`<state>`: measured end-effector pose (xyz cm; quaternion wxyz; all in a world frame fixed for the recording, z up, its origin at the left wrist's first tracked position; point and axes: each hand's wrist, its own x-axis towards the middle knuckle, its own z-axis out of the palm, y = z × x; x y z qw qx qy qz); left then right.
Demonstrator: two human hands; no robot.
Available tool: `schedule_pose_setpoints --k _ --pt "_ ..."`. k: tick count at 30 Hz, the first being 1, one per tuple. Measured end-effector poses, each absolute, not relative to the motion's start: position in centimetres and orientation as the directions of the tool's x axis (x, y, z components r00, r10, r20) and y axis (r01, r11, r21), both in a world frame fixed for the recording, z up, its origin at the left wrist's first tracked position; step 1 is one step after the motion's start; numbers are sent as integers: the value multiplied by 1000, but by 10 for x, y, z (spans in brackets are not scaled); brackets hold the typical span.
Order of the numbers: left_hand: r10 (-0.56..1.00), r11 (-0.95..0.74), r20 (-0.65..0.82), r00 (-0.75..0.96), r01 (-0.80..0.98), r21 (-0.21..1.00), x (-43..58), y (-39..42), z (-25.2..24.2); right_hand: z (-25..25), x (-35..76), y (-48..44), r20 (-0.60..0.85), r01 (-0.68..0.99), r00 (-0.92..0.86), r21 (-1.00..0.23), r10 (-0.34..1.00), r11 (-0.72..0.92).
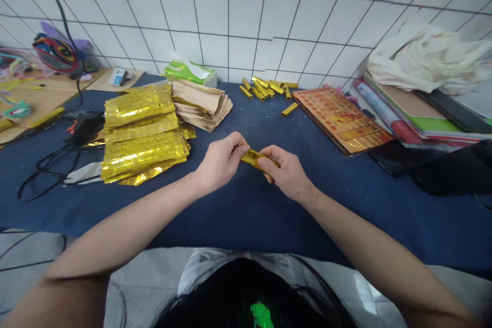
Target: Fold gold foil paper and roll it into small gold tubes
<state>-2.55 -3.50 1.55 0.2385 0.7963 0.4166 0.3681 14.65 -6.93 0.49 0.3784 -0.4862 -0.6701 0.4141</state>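
Between my two hands is a narrow folded strip of gold foil paper [251,158], held above the blue cloth. My left hand [223,160] pinches its left end between thumb and fingers. At the other end, my right hand [285,168] closes around the strip, thumb on top. To the left lies a fanned stack of gold foil sheets [144,136], with a stack of brown paper [200,102] behind it. Several small gold paper rolls [263,88] are heaped near the wall, and a single gold roll [289,109] lies apart in front of them.
A blue cloth [246,220] covers the table against a tiled wall. At the right are an orange printed packet [342,119], a white plastic bag [426,59] and a black case [455,168]. A green tissue pack [190,72] stands behind; a black cable [38,169] loops at left.
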Motion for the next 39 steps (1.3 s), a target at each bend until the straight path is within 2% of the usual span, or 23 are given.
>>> schedule_pose_setpoints --k 3,9,14,21,29,32,34,37,39 --pt "829 -559 428 359 549 621 -31 -27 17 7 152 -64 24 366 -303 -920 953 139" --pt "782 -620 466 415 592 514 -36 -21 25 12 154 -65 33 376 -378 -908 925 186" --pt "748 -660 473 465 593 461 -39 -21 31 14 152 -68 -21 402 -383 -904 923 146" --pt "764 -645 464 449 541 539 -41 -17 30 14 153 -68 152 470 -389 -815 908 338" --pt "697 -716 564 443 457 527 -40 -17 28 9 155 -64 222 512 -285 -787 933 343" --pt "690 -723 609 392 425 545 -40 -17 29 3 158 -62 360 596 -240 -678 901 430" --pt "753 -658 551 360 433 616 -40 -17 29 -1 160 -60 493 681 -254 -520 832 516" --pt "883 -446 325 338 390 806 -38 -14 24 -10 163 -57 638 800 -329 -202 696 564" --pt "924 -262 152 350 293 919 -36 -8 17 -14 164 -55 660 836 -388 -40 643 547"
